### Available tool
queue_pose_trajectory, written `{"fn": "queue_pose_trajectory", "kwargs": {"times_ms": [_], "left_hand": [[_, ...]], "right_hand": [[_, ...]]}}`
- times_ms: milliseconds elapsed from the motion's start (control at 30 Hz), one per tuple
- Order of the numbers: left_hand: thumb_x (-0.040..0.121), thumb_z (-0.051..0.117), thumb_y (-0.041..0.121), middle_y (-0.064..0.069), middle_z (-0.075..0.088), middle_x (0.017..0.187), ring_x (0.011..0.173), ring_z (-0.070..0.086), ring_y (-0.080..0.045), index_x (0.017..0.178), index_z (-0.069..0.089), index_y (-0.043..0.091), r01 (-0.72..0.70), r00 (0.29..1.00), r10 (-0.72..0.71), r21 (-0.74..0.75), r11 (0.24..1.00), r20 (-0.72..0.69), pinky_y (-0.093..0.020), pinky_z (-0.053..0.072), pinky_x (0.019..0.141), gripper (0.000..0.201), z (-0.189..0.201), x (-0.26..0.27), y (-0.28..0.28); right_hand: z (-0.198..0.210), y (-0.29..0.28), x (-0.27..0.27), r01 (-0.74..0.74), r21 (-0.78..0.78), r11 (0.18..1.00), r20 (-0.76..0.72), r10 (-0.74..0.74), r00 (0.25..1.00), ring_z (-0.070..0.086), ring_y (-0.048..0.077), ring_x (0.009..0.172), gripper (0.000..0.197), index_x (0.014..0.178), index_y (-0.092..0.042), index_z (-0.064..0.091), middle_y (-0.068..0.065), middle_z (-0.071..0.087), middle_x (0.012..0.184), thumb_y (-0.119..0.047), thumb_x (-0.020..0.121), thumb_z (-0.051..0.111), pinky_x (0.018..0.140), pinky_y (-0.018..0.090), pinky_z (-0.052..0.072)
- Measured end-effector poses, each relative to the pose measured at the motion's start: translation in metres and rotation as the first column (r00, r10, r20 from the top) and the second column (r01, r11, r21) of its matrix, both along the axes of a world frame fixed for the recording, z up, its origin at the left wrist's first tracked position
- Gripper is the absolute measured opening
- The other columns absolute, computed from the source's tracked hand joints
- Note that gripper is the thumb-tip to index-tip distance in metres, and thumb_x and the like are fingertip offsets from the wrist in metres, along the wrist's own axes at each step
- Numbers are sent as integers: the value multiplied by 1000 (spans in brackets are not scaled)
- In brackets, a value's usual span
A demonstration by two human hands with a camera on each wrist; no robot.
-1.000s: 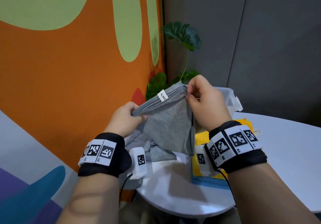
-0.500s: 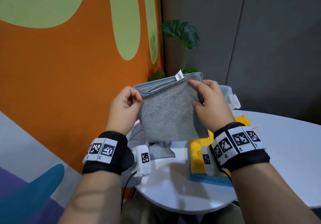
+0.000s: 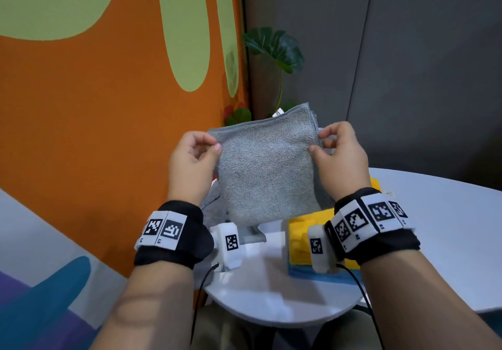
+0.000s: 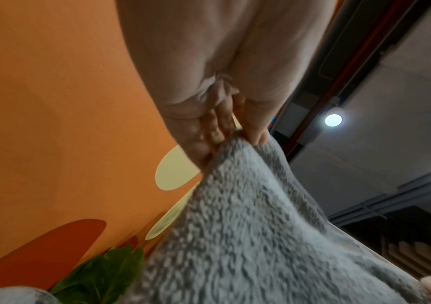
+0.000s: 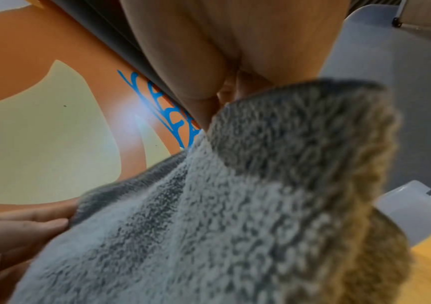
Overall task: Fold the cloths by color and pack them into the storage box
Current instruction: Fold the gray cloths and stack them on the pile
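A grey cloth [image 3: 264, 167] hangs flat and square in the air above the white round table [image 3: 271, 290]. My left hand [image 3: 202, 147] pinches its upper left corner, and my right hand [image 3: 322, 141] pinches its upper right edge. Each wrist view shows the grey cloth [image 4: 256, 236] [image 5: 209, 226] gripped between thumb and fingers. A folded yellow cloth [image 3: 301, 235] lies on a blue cloth [image 3: 304, 276] below my right wrist. More grey cloth [image 3: 214, 208] lies on the table behind the held one. A corner of the translucent storage box [image 5: 414, 203] shows in the right wrist view.
An orange wall [image 3: 95, 132] with green shapes stands close on the left. A leafy plant [image 3: 274, 48] rises behind the cloth against a grey panel wall [image 3: 407, 78]. The table top extends to the right [image 3: 448, 227].
The bunched grey cloth has been pulled out flat between both hands. My hands have moved apart to its two upper corners and risen slightly.
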State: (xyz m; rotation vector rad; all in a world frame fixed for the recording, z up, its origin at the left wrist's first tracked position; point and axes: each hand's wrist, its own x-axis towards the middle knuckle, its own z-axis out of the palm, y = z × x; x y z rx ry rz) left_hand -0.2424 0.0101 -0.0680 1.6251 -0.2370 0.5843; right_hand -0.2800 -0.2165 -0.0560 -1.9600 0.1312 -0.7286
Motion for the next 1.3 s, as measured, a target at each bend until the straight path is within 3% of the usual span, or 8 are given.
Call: {"fn": "queue_pose_trajectory", "kwargs": {"times_ms": [133, 300, 500, 633, 767, 900, 1033, 1300], "left_hand": [[88, 59, -2, 3, 64, 114, 86, 63, -15, 112, 62, 32, 229, 966, -210, 120, 966, -149, -41, 55, 80, 41, -4, -1, -7], [75, 69, -3, 3, 46, 136, 87, 68, -24, 137, 45, 34, 300, 938, -218, 320, 899, -268, -39, 59, 76, 76, -11, 1, -26], [80, 58, -7, 7, 52, 131, 104, 63, -16, 140, 43, 26, 392, 883, -285, 252, 885, -372, -40, 56, 85, 71, -11, -2, -65], [86, 62, 9, 9, 45, 128, 113, 56, -21, 147, 30, 27, 481, 802, -259, 325, 815, -538, -45, 53, 91, 71, -28, -2, -93], [84, 68, 22, -4, 58, 125, 102, 62, -25, 145, 27, 25, 536, 712, -139, 406, 740, -688, -40, 56, 82, 74, -54, 0, -100], [88, 66, 21, -4, 55, 110, 74, 59, -16, 143, 29, 26, 506, 720, -86, 436, 744, -689, -18, 44, 40, 67, -59, -3, -100], [87, 66, 20, -13, 58, 121, 102, 61, -33, 143, 32, 25, 435, 813, -52, 545, 717, -580, -32, 49, 73, 66, -53, -4, -105], [93, 56, 12, 3, 52, 77, 56, 49, -12, 118, 56, 27, 498, 817, -116, 590, 635, -565, -18, 38, 46, 29, -55, -14, -113]], "right_hand": [[-3, -9, -3, 4, -36, 999, -29, -5, 1000, 48, 9, 89, 14, 94, -20, 50, -6, 56, 96, -7, 91, 56, 63, 12, 29], [-8, -27, -4, 104, -101, 989, -115, -116, 987, 53, 17, 88, 21, 80, -24, 49, 0, 60, 97, -5, 87, 54, 71, 22, 35], [-4, -62, -10, 149, -209, 966, -325, -212, 922, 54, 14, 68, 32, 84, -25, 69, 1, 67, 95, -4, 88, 46, 62, 23, 41], [-16, -77, -12, 143, -292, 946, -466, -271, 842, 58, 26, 102, 29, 117, -19, 60, 9, 63, 116, -13, 91, 49, 78, 29, 44], [-38, -82, -17, 84, -279, 957, -695, -261, 670, 55, 33, 109, 47, 127, -5, 40, 18, 55, 122, -24, 89, 59, 74, 31, 38], [-45, -85, -18, 76, -248, 966, -755, -242, 609, 56, 32, 107, 55, 127, -2, 36, 17, 55, 121, -29, 88, 63, 72, 32, 40], [-42, -88, -17, 67, -280, 958, -730, -258, 633, 55, 32, 110, 52, 130, -3, 35, 17, 55, 123, -24, 90, 60, 74, 30, 38], [-35, -97, -34, -4, -389, 921, -752, -315, 580, 53, 25, 91, 47, 123, -5, 46, 10, 59, 112, -31, 88, 62, 68, 26, 36]]}}
